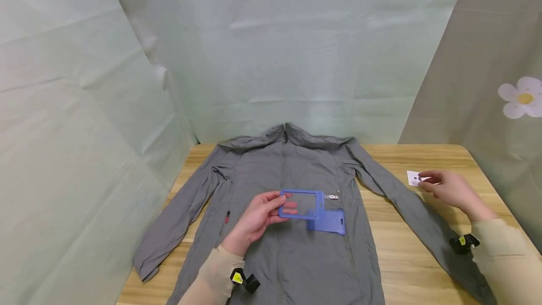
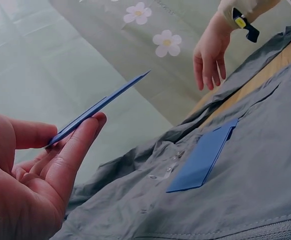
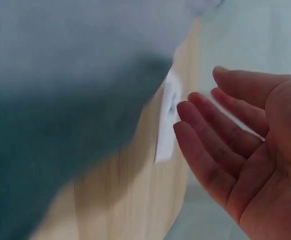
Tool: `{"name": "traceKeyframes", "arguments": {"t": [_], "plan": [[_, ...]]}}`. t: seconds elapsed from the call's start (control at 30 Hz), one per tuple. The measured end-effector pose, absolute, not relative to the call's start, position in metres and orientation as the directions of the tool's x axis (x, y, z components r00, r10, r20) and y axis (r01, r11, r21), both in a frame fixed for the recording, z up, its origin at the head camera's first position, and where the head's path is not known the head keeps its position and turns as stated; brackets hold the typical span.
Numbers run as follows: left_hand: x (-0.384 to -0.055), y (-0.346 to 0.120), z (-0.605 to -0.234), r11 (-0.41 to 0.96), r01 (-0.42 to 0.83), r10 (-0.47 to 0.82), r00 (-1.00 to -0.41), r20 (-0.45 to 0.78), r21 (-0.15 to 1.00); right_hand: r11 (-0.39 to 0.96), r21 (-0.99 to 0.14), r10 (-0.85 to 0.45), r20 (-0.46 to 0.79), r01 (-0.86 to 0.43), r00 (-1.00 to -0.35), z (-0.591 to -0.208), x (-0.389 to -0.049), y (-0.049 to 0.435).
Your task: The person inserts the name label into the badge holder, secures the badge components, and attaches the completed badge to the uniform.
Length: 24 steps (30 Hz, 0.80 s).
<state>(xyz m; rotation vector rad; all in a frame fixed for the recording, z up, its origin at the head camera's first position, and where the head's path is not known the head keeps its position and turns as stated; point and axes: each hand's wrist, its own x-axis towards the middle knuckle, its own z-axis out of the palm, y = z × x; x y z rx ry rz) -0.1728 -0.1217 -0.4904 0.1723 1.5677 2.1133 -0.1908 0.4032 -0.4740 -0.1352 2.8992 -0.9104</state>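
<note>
My left hand (image 1: 259, 214) pinches a blue card holder frame (image 1: 319, 205) with a see-through window, thumb on one face and fingers behind. Seen edge-on in the left wrist view, the frame (image 2: 100, 105) is held up above the jacket. A blue card holder back (image 1: 332, 222) lies on the grey jacket (image 1: 262, 168), near a small metal clip (image 1: 334, 197). At the right, my right hand (image 1: 450, 192) hovers over a white card (image 1: 412, 178) with dark marks on it. Its fingers are loosely bent with nothing between them, as the right wrist view shows beside the card (image 3: 168, 120).
The jacket lies spread over the wooden table (image 1: 394, 222), one sleeve (image 1: 423, 229) passing under my right forearm. A small red zip pull (image 1: 227, 218) shows on its left side. Pale cloth walls (image 1: 296, 51) stand behind and at both sides.
</note>
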Motion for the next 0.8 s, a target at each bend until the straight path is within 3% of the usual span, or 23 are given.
{"name": "traceKeyframes", "arguments": {"t": [0.17, 0.47, 0.8], "plan": [[-0.172, -0.119, -0.490, -0.213, -0.318, 0.462, -0.866, -0.192, 0.924, 0.881, -0.466, -0.127, -0.052, -0.089, -0.990, -0.478, -0.206, 0.422], [-0.170, -0.120, -0.493, -0.215, -0.329, 0.468, -0.861, -0.199, 0.920, 0.894, -0.446, -0.072, -0.033, -0.049, -0.997, -0.487, -0.219, 0.443], [-0.170, -0.123, -0.495, -0.225, -0.340, 0.470, -0.858, -0.204, 0.913, 0.912, -0.395, -0.129, -0.033, -0.105, -0.991, -0.494, -0.226, 0.447]]}}
